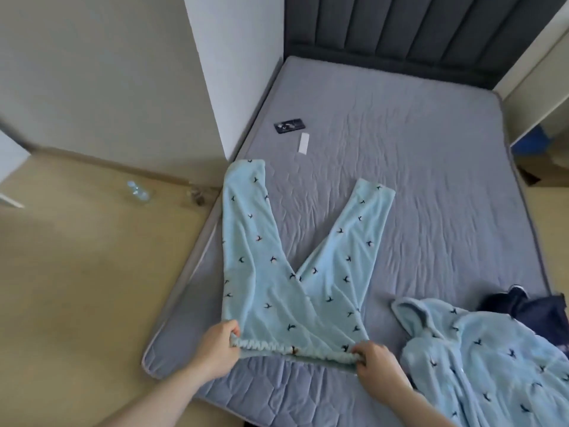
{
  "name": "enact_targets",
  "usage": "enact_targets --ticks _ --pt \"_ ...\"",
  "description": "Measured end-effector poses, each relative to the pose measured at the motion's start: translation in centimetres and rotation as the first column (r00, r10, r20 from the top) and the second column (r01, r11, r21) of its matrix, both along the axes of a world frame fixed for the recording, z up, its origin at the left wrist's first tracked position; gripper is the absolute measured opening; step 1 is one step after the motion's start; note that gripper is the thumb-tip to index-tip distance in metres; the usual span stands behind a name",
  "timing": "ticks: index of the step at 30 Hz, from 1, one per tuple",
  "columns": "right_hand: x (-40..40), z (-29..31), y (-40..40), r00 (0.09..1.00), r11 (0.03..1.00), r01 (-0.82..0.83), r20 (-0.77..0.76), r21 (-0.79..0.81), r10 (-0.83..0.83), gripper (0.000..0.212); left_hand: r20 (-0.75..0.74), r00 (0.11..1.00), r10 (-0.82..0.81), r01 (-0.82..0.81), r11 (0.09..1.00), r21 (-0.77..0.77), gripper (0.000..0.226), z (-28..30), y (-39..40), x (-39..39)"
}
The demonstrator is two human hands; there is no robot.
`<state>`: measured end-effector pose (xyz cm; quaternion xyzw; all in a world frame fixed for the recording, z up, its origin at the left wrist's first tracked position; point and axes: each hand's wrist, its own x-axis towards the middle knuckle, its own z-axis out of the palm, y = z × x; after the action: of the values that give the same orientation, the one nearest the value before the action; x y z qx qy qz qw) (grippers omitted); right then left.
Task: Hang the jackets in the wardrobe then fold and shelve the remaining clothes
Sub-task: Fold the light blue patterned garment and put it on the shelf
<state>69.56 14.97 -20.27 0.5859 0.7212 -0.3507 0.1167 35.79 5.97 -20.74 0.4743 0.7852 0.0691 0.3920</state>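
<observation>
Light blue fleece pyjama trousers (277, 272) with small dark bird prints lie spread on the grey mattress (415, 180), legs splayed in a V toward the headboard. My left hand (215, 349) grips the left end of the elastic waistband. My right hand (374, 365) pinches the waistband's right end. A matching light blue hooded top (480, 365) lies crumpled at the lower right of the bed. A dark navy garment (529, 306) sits partly under it near the right edge.
A black phone (289, 125) and a white strip (303, 143) lie on the mattress further up. A dark padded headboard (415, 35) stands at the far end. A clear plastic bottle (138, 192) lies on the beige floor to the left. A white wall corner (234, 72) juts in beside the bed.
</observation>
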Motion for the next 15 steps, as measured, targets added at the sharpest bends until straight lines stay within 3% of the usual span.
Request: enact_targets --ticks 4,15 --pt "0.2 -8.3 -5.2 0.999 0.983 -0.001 0.035 -0.184 0.007 0.017 -0.031 0.998 -0.054 0.048 0.985 -0.165 0.017 -7.9 -5.5 0.7" --pt "-1.6 -20.6 -12.8 0.994 0.919 -0.053 0.066 -0.39 0.085 0.037 0.006 0.998 0.066 -0.061 0.951 -0.304 0.018 -20.4 -10.7 1.0"
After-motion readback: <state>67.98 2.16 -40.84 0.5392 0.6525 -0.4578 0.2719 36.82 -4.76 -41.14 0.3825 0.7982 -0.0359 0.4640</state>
